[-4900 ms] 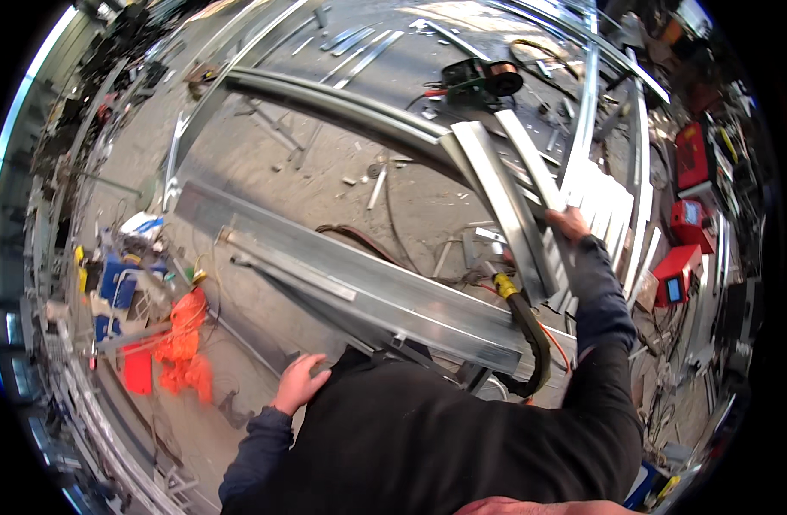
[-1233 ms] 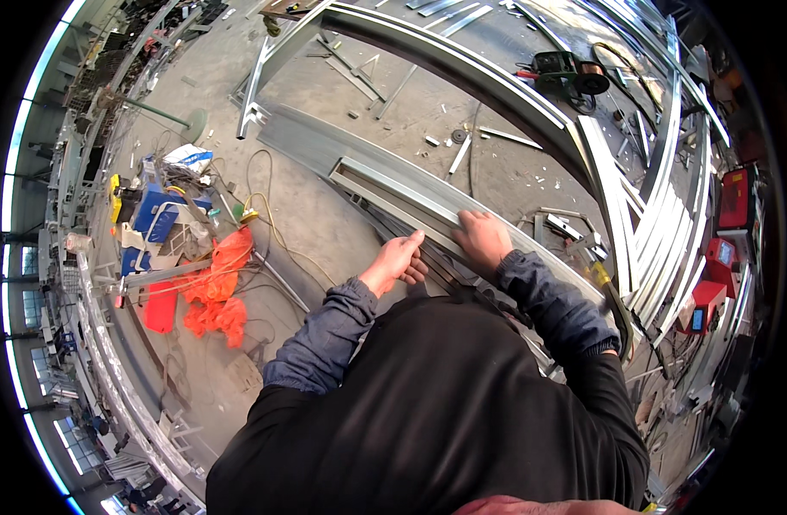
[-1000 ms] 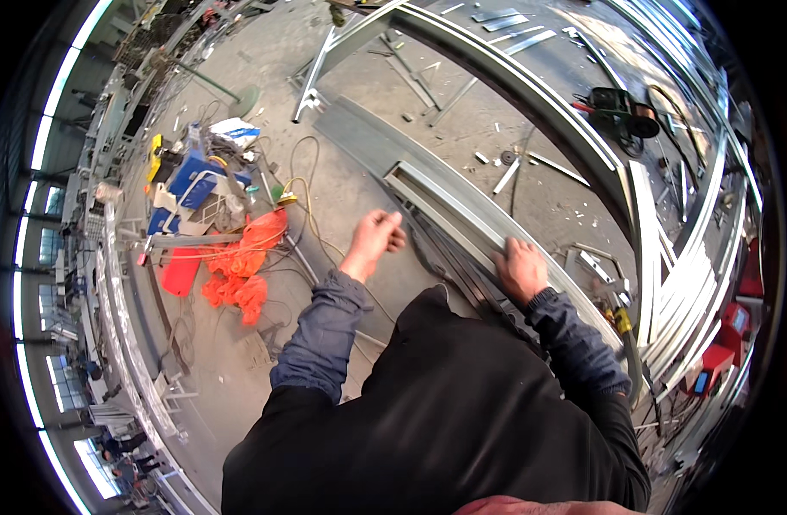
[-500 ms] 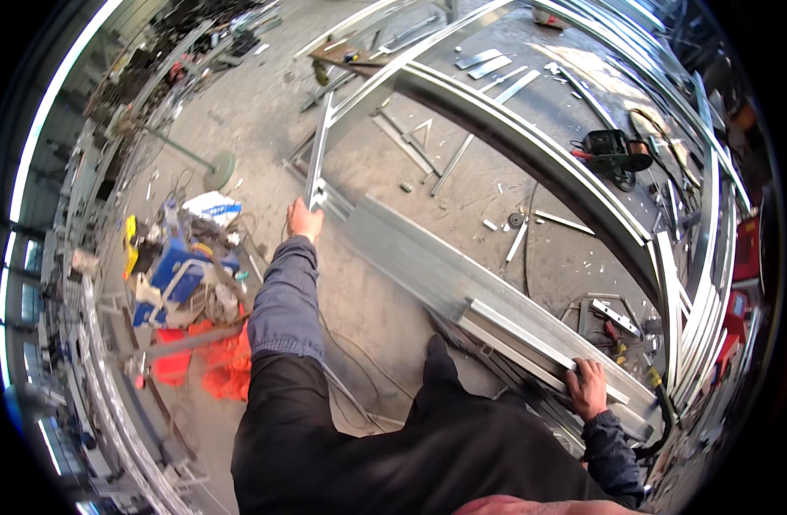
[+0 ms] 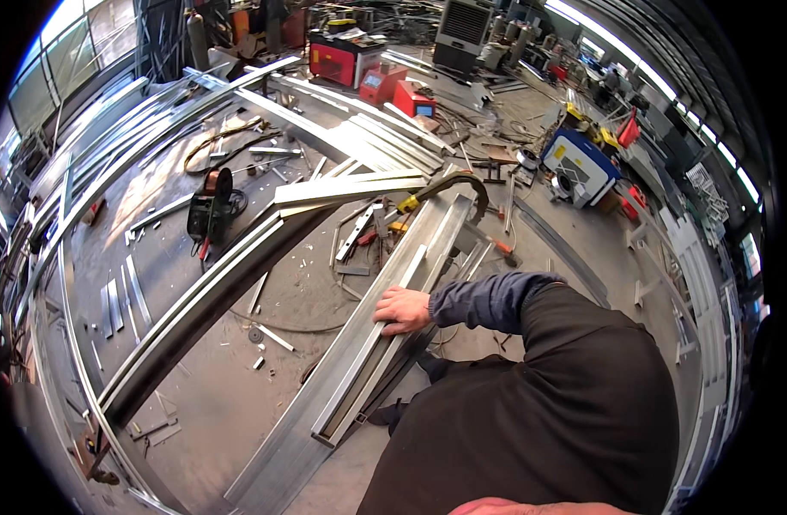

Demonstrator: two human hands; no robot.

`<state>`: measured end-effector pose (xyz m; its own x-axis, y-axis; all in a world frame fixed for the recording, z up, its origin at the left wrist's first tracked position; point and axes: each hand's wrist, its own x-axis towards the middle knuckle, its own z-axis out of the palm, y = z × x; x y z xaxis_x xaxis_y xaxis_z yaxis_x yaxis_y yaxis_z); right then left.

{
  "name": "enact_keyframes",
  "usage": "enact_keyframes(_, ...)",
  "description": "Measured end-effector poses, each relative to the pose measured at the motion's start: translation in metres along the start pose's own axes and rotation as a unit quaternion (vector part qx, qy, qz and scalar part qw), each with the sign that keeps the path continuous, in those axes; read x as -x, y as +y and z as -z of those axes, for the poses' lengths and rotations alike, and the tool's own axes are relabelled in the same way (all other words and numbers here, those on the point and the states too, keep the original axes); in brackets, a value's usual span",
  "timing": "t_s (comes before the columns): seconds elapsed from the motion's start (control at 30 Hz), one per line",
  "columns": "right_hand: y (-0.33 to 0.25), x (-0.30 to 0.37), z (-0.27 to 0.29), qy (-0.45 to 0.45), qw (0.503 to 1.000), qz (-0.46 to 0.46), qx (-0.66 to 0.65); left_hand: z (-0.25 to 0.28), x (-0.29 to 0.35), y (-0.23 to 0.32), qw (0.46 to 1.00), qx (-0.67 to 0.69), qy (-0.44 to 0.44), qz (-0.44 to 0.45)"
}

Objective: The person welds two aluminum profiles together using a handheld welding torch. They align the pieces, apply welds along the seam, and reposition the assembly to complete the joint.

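Note:
My right hand lies over the metal bars in the middle of the view, fingers curled over the edge of a slim silver tube. This tube lies lengthwise on a wide grey metal beam, beside another bar. The beam slants from the lower left up toward the centre. Near its upper end is a dark curved hose with a yellow part. My left hand is out of view.
A large silver frame has a long beam on the left. A dark machine with a copper-coloured spool and a spirit level lie on the floor. Red machines stand at the back; a blue-and-white case stands right.
My view has swung to the right, bringing the red machines into sight. My left hand, earlier at the frame's end, has left the picture. My right hand stays on the bars.

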<state>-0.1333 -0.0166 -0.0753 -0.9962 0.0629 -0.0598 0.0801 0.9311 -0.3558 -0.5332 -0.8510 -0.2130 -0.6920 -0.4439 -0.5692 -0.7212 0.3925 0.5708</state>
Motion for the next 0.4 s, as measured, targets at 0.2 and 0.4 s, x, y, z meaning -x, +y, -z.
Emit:
enact_keyframes(0.2,-0.002,0.015,-0.006,0.016,1.000,-0.010,0.002,-0.014,0.045,-0.012,0.995,0.054,0.063,-0.047)
enact_keyframes(0.4,0.007,0.000,-0.002,-0.037,0.999,-0.012,-0.010,-0.035,0.209,0.003,0.933,-0.156,0.106,-0.307)
